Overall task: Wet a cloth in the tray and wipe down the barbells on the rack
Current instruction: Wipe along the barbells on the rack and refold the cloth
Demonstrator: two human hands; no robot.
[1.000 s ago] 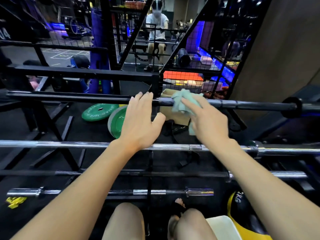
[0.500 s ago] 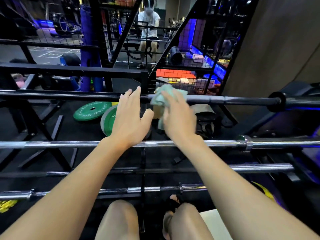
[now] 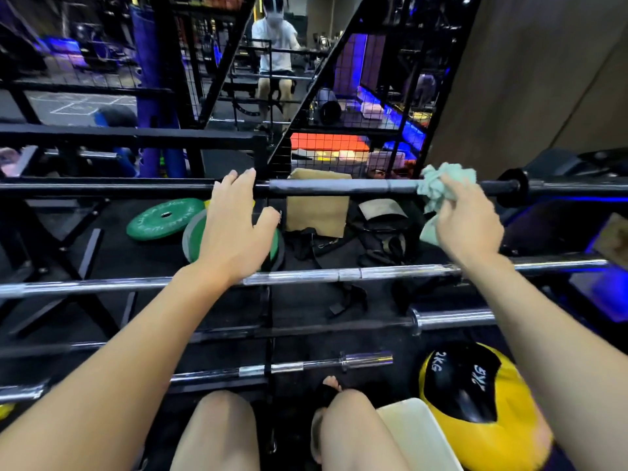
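A dark barbell (image 3: 339, 186) lies across the far level of the rack. My left hand (image 3: 231, 229) rests on it with fingers straight over the bar, just left of the rack's upright post. My right hand (image 3: 465, 219) grips a pale green cloth (image 3: 441, 185) and presses it against the same bar near its right collar. A chrome barbell (image 3: 323, 275) runs under both wrists. Two more barbells (image 3: 452, 317) (image 3: 306, 365) lie lower and nearer to me. A white tray corner (image 3: 418, 433) shows beside my right knee.
Green weight plates (image 3: 163, 219) and a brown box (image 3: 317, 215) with black straps lie on the floor behind the rack. A yellow and black medicine ball (image 3: 475, 402) sits at lower right. A seated person (image 3: 275, 52) is far behind the mesh shelving.
My right hand slid the cloth left toward my left hand, then far right along the dark bar to near its collar. My left hand stayed on the bar.
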